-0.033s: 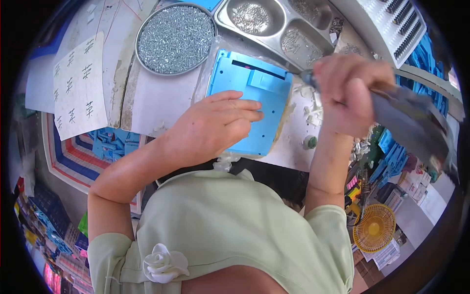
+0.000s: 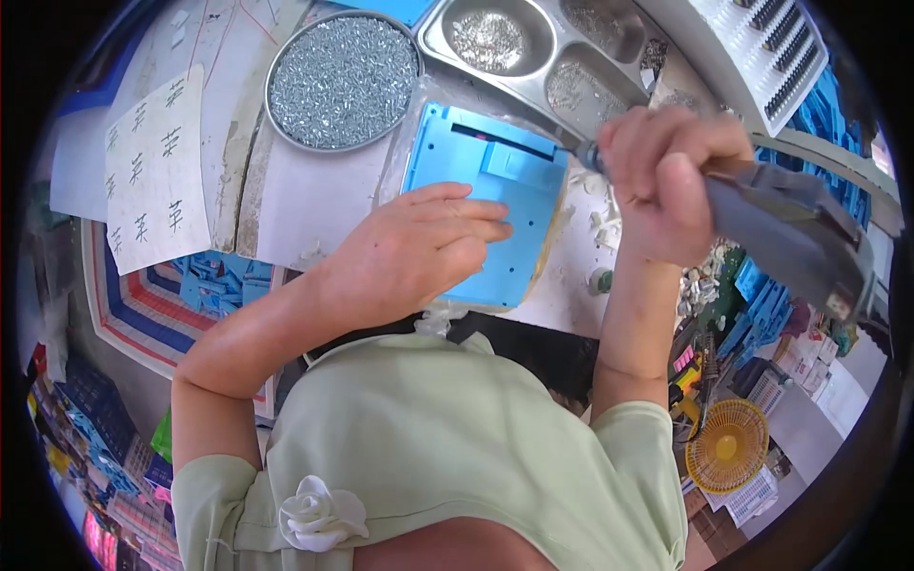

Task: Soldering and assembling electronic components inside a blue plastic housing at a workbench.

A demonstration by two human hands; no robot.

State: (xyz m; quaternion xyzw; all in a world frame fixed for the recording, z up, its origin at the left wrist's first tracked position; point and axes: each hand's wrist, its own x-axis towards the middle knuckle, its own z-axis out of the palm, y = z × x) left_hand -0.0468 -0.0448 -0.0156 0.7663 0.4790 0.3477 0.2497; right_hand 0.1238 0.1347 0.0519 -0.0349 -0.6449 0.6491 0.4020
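A light-blue plastic casing (image 2: 519,243) with a long dark slot near its far edge lies in front of me on the bench. My left hand (image 2: 428,238) rests flat across its left and middle part, fingers stretched out. Wrapped in my right hand (image 2: 671,181) is a dark grey power screwdriver (image 2: 785,224), held sideways above the bench. Its tip points left, close to the casing's far right corner; whether it touches there I cannot tell. Beyond the casing stands a round metal dish (image 2: 343,81) full of small screws.
A steel tray (image 2: 533,81) with several compartments holds small metal parts at the back. White plastic bits (image 2: 606,228) and a small green-topped piece (image 2: 601,280) lie right of the casing. A paper sheet (image 2: 157,171) and a striped bag (image 2: 124,285) with blue parts are at left.
My right hand and the power screwdriver have moved a little to the left, bringing the tip nearer the casing's corner. My left hand stays almost still on the casing.
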